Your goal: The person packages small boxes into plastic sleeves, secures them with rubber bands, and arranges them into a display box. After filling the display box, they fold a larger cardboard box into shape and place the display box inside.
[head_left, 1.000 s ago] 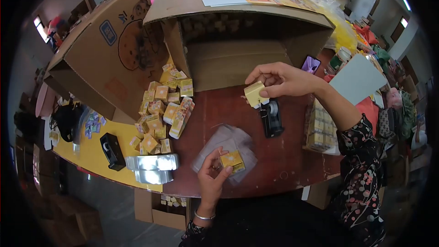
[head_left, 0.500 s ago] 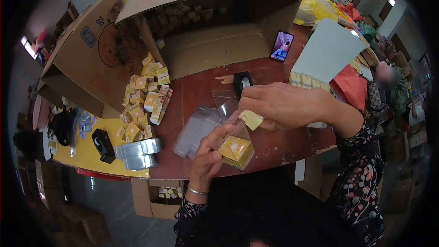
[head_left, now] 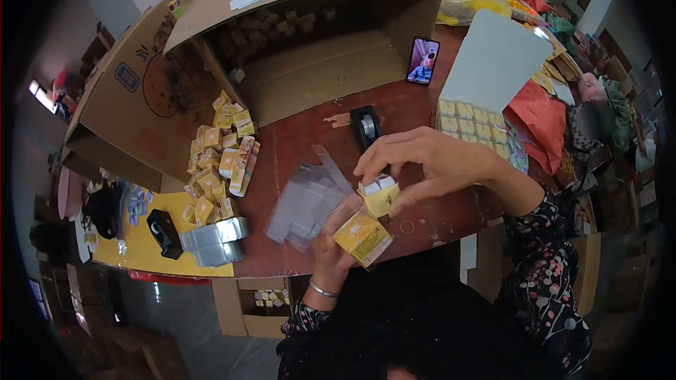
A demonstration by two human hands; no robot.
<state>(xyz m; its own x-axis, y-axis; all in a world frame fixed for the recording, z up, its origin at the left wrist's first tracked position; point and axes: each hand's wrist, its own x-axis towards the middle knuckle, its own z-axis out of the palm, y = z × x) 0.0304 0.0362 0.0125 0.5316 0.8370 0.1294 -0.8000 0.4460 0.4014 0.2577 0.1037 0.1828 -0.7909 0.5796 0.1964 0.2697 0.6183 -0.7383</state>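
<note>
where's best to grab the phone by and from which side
Probably by its two long side edges near the top, coming from above: the phone stands nearly upright, narrow and flat, screen facing the person, and its top edge looks free. The large cardboard box beside it could crowd a low approach from the left.

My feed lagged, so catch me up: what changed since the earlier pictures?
The right hand brought its pale box toward the person, beside the yellow box in the left hand; white contents now show. The left hand shifted right of the clear cases. Neither let go. The piled boxes stayed.
</note>
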